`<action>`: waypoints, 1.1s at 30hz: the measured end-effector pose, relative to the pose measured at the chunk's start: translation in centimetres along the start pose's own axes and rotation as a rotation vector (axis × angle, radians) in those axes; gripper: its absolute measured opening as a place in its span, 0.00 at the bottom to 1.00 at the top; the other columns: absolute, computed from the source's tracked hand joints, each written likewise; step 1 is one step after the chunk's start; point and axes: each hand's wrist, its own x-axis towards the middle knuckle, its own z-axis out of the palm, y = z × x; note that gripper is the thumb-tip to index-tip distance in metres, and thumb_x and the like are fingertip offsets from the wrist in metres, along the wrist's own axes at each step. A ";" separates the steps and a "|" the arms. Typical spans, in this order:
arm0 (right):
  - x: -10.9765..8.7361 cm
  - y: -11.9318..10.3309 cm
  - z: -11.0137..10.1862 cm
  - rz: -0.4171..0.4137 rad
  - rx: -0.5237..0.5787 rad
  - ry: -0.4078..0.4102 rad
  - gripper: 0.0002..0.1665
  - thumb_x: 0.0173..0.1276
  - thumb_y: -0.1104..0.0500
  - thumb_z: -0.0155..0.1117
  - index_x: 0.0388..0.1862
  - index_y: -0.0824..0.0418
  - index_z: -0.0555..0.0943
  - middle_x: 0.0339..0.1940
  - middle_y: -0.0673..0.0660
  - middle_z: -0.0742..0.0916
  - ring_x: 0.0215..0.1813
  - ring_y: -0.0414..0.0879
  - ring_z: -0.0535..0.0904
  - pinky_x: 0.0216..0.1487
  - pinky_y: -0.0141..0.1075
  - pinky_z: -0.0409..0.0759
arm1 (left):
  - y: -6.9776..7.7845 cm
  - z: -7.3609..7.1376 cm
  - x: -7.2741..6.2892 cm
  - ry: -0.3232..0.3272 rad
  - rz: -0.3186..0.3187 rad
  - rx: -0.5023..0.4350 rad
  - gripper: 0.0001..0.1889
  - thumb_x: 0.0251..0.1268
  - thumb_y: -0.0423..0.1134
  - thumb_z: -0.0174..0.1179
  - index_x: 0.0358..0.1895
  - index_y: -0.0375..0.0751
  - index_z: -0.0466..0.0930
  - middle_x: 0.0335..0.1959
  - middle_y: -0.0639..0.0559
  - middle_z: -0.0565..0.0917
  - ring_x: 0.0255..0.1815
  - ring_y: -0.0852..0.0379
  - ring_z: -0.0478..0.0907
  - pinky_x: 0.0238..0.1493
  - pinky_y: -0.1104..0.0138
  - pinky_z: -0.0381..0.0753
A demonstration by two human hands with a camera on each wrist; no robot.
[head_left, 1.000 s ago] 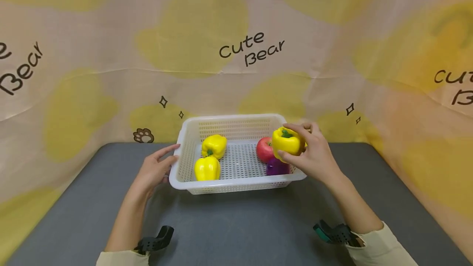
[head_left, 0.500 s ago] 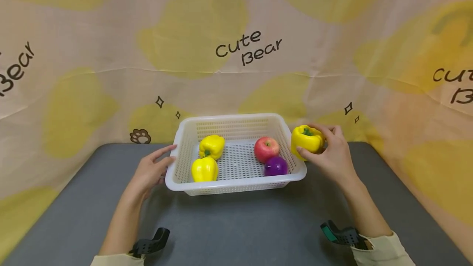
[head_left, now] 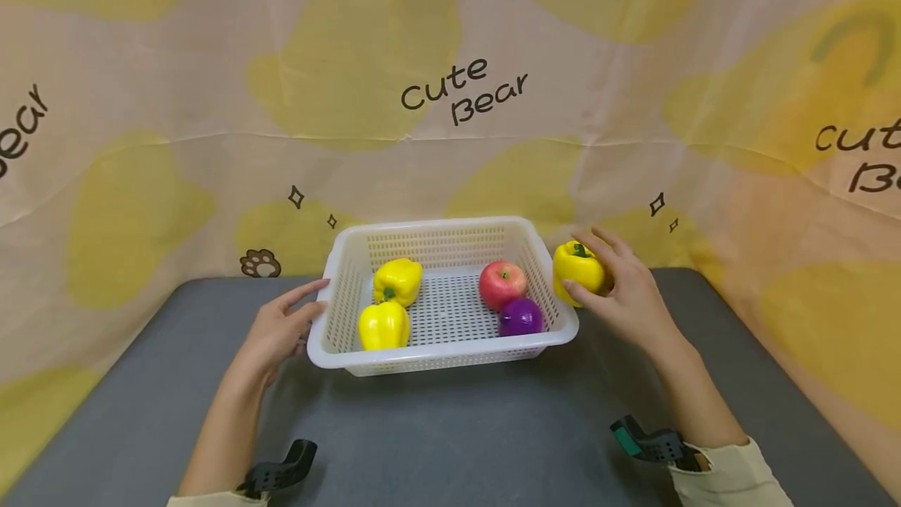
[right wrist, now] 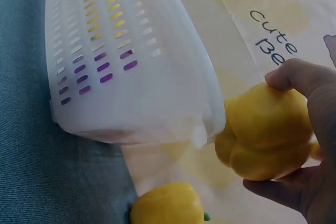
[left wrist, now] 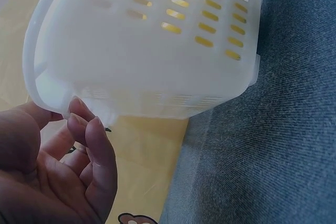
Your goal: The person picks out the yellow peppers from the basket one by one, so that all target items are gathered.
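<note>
Yellow bell peppers [head_left: 383, 327] ×4 (fourth pepper [right wrist: 167, 206]: right-wrist view only), apple [head_left: 503, 285] ×1; right hand [head_left: 625, 297] grips one pepper, left hand [head_left: 276, 329] pinches basket [head_left: 450, 354].

"Basket [head_left: 443, 349]?"
"White plastic, smooth, soft sheen."
"Yellow peppers [head_left: 572, 268]?"
"Smooth, glossy (plastic-looking); purple round item [head_left: 521, 319] likewise shiny."
"Backdrop [head_left: 352, 61]?"
"Printed cloth, matt, lightly creased."
"Tabletop [head_left: 450, 429]?"
"Matt grey, finely ribbed, fabric-like."
</note>
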 end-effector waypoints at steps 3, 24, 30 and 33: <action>0.0 0.1 -0.1 -0.031 -0.001 -0.020 0.37 0.66 0.54 0.70 0.74 0.52 0.72 0.76 0.65 0.72 0.66 0.68 0.74 0.54 0.62 0.81 | -0.1 0.1 0.0 0.003 -0.002 0.001 0.30 0.76 0.51 0.54 0.78 0.53 0.63 0.49 0.46 0.87 0.32 0.59 0.84 0.32 0.65 0.82; -0.2 2.0 -1.8 -0.049 -0.014 0.214 0.33 0.58 0.61 0.77 0.64 0.60 0.79 0.62 0.64 0.83 0.57 0.60 0.79 0.53 0.17 0.65 | -0.1 -0.1 0.2 -0.016 0.006 0.007 0.30 0.76 0.50 0.54 0.78 0.53 0.63 0.35 0.58 0.86 0.28 0.61 0.80 0.28 0.67 0.77; -0.1 2.8 -2.7 -0.014 -0.009 0.272 0.34 0.58 0.62 0.77 0.64 0.62 0.78 0.64 0.65 0.82 0.60 0.63 0.78 0.52 0.12 0.60 | -0.2 -0.1 0.3 -0.021 0.005 0.002 0.30 0.76 0.50 0.54 0.78 0.54 0.63 0.35 0.58 0.86 0.29 0.61 0.80 0.28 0.67 0.77; 0.0 3.2 -3.0 0.015 -0.002 0.278 0.34 0.60 0.61 0.76 0.66 0.61 0.77 0.67 0.65 0.80 0.65 0.64 0.76 0.53 0.10 0.59 | -0.3 -0.1 0.3 -0.020 0.000 -0.003 0.30 0.76 0.51 0.54 0.78 0.54 0.62 0.39 0.56 0.87 0.31 0.61 0.83 0.29 0.67 0.80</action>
